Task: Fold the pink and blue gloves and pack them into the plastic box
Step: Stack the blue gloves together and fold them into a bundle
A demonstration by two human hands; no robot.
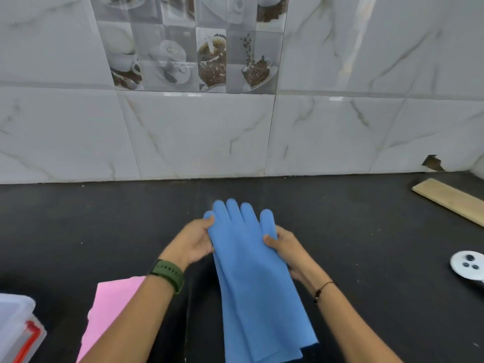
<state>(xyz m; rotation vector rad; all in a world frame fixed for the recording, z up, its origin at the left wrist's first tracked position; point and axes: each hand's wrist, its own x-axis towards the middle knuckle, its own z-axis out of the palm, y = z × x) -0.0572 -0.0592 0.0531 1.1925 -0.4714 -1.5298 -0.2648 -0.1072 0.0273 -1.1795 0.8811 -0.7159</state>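
The blue gloves (251,273) lie stacked flat on the black counter (104,226), fingers pointing toward the wall, cuffs toward me. My left hand (192,241) grips their left edge near the thumb. My right hand (286,248) pinches the right edge beside the little finger. The pink gloves (110,310) lie folded at the lower left, partly hidden under my left forearm. The clear plastic box (15,328) with a red latch shows at the bottom left corner, mostly cut off by the frame.
A light wooden board (450,200) lies at the right, against the tiled wall (209,137). A white round object (468,264) with dark dots sits at the right edge of the counter.
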